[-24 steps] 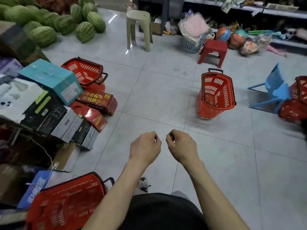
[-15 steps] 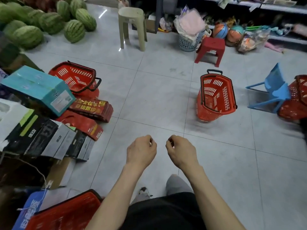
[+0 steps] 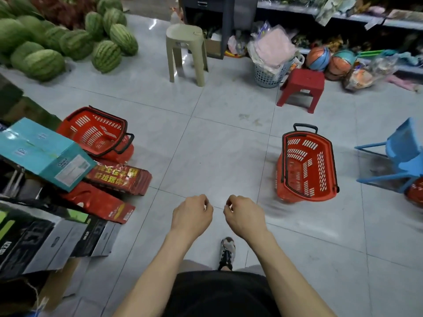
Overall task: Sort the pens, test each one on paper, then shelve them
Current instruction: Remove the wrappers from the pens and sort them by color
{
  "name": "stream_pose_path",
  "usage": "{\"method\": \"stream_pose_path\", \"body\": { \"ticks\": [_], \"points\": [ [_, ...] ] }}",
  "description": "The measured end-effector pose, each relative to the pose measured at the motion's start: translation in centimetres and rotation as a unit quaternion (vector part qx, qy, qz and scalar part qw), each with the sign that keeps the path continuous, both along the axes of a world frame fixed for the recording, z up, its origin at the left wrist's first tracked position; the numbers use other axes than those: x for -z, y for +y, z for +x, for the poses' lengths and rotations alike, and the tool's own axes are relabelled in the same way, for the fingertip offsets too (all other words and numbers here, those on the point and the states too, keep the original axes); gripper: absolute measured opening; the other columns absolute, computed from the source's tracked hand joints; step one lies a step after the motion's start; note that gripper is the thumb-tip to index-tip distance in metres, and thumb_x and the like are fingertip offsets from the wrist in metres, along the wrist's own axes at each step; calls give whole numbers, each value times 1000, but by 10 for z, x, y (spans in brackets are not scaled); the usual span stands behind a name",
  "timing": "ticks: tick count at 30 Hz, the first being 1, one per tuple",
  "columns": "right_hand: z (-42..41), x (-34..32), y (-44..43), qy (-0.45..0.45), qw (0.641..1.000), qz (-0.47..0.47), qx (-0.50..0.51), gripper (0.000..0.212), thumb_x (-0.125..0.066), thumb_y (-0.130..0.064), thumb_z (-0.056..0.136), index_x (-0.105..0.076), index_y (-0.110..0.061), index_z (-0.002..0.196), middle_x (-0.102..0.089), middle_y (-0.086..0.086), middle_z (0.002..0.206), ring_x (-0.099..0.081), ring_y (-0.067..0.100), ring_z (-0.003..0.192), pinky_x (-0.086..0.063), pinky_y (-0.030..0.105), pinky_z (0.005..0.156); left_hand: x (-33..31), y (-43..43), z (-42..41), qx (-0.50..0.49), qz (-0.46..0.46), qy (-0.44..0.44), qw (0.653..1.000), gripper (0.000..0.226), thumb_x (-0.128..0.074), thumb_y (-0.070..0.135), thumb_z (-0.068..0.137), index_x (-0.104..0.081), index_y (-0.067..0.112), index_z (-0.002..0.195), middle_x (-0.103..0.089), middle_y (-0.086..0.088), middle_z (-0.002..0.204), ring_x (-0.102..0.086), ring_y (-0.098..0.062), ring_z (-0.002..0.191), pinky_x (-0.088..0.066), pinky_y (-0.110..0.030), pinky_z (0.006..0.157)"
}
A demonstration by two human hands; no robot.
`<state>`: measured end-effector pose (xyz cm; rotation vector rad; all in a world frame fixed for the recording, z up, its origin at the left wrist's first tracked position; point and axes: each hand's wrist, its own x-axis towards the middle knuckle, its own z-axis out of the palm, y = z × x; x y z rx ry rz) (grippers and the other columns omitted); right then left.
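Left hand (image 3: 192,213) and right hand (image 3: 245,216) were curled, empty — no pens by the fingers (image 3: 204,201); best look further ahead.

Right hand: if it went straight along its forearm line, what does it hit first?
Looks free nearby: the right hand aims forward-left, just clear of the left hand, over bare floor tiles. Far along, probably the watermelons; depth unclear.

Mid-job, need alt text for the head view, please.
The left hand and right hand are held out, fingers curled, holding nothing visible. A red basket stands ahead right; boxes and watermelons lie left. No pens in view.
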<state>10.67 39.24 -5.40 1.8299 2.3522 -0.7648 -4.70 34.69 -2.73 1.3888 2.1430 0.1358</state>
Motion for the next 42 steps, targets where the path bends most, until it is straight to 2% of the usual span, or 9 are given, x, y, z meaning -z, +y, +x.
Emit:
{"method": "stream_pose_path", "body": {
  "ticks": [5,10,15,20,25,30,36,42],
  "points": [
    [-14,-2,70,-1,1000,22,-19,26,-43,-31,98,-65,-17,103,-68,0,98,-63,27,89,-50,37,77,-3,63,-10,-11,2,2,1000,22,-47,32,100,-67,26,105,-71,8,94,-65,-20,86,-53,-34,73],
    [-45,8,139,-11,999,8,-43,27,-43,-31,98,-65,-17,104,-69,0,100,-63,28,91,-50,36,78,5,129,-39,-20,-15,0,1000,23,-46,33,99,-67,27,106,-71,8,98,-66,-20,90,-50,-33,73],
    [-95,14,224,-18,998,5,-56,25,-42,-31,98,-63,-18,102,-68,-1,98,-63,27,90,-50,36,77,16,210,-91,-30,-7,-12,999,23,-46,32,99,-67,27,107,-71,9,95,-65,-18,86,-49,-32,70],
    [-148,-1,312,-32,998,2,-56,26,-42,-31,99,-64,-20,106,-68,-3,99,-63,24,89,-47,33,70,10,295,-153,-4,-14,-18,1000,27,-44,33,100,-67,28,113,-71,8,107,-64,-19,90,-42,-32,71],
    [-192,-9,384,-17,999,21,-42,24,-43,-31,99,-64,-21,106,-69,-5,96,-63,23,86,-49,34,69,2,374,-200,0,9,-14,1000,25,-45,32,99,-67,28,111,-72,8,102,-63,-19,86,-43,-30,67],
    [-209,-1,455,-16,1000,-4,-18,25,-43,-32,98,-65,-21,106,-69,-5,95,-63,23,85,-50,33,70,9,445,-218,7,-12,-31,999,24,-46,32,100,-67,28,111,-71,8,100,-62,-18,83,-43,-30,67],
    [-221,12,573,-9,1000,-19,-17,24,-45,-31,98,-65,-21,106,-69,-3,97,-58,22,81,-41,32,66,19,567,-231,3,-25,-33,999,23,-46,32,99,-67,29,108,-71,10,99,-64,-18,85,-45,-31,70],
    [-231,2,716,-10,999,-5,-45,26,-43,-33,100,-65,-20,108,-71,-2,100,-66,25,90,-49,34,71,3,705,-233,0,-16,-36,999,22,-46,33,101,-66,29,110,-70,11,93,-64,-14,81,-47,-30,69]
  ]
}}
